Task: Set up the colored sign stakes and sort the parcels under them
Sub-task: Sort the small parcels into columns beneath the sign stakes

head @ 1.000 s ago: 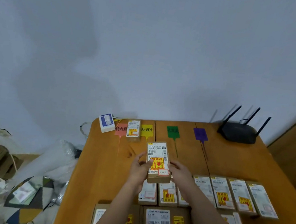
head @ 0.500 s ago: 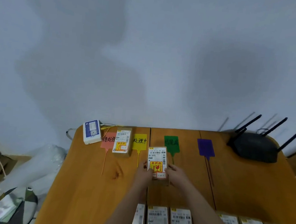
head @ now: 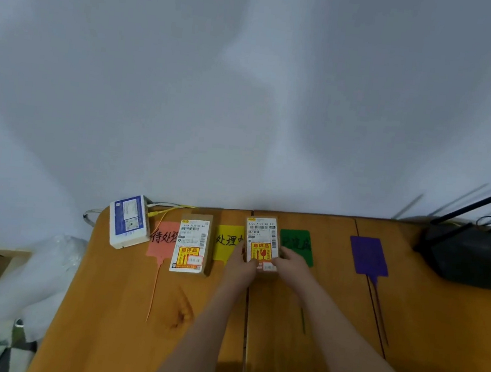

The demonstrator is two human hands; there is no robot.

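Observation:
Both hands grip a small brown parcel (head: 262,242) with a white label and a yellow-red sticker at the far side of the wooden table (head: 122,309). My left hand (head: 241,264) holds its left edge, my right hand (head: 292,262) its right edge. The parcel sits between the yellow sign stake (head: 226,241) and the green sign stake (head: 299,243), overlapping both. A pink sign stake (head: 161,243) lies to the left, partly under another labelled parcel (head: 191,245). A purple sign stake (head: 368,254) lies flat to the right.
A white-and-blue box (head: 127,222) with a yellow cable sits at the table's far left corner. A black router (head: 470,255) with antennas stands at the far right. Plastic wrap and clutter (head: 31,278) lie on the floor to the left. A wall rises right behind the table.
Both hands have carried the parcel away from the rows of parcels near me to the far edge, between the yellow and green stakes. The view has tilted up, so the near parcels are out of frame.

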